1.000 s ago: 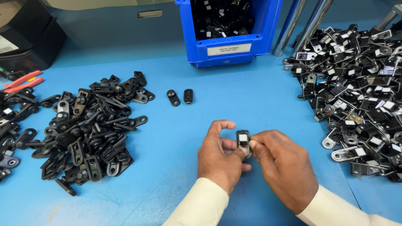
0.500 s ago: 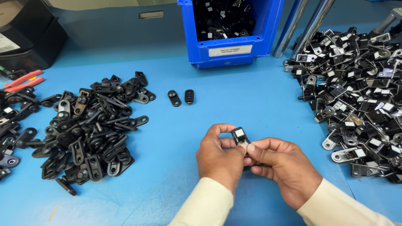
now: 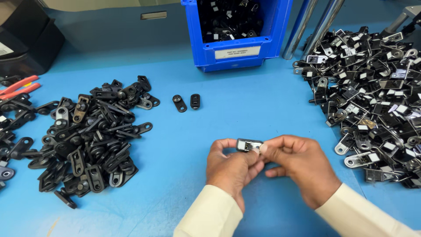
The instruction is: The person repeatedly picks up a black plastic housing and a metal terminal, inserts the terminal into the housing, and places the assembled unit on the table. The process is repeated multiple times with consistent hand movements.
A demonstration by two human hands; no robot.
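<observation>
Left hand [image 3: 230, 164]: low centre of the blue table [image 3: 245, 109], thumb and fingers pinched on the left end of a small black part [image 3: 248, 145].
Right hand [image 3: 300, 166]: just beside the left, touching it, fingertips clamped on the part's right end. The part is held between both hands, above the table, lying roughly level.
Left pile [image 3: 87, 140]: black links, loose heap, well apart from the hands; a bare strip of table lies between.
Right pile [image 3: 372, 101]: black and metal parts with white tags, reaching the right edge; its near edge lies close to the right hand.
Two links [image 3: 186, 102]: side by side on open table, above the hands.
Blue bin [image 3: 239, 30]: top centre, parts inside, front lip towards the hands.
Two metal rods [image 3: 311, 26]: slanting, right of the bin.
Red-handled pliers [image 3: 17, 87]: left edge.
Open room: centre of table, between the piles.
</observation>
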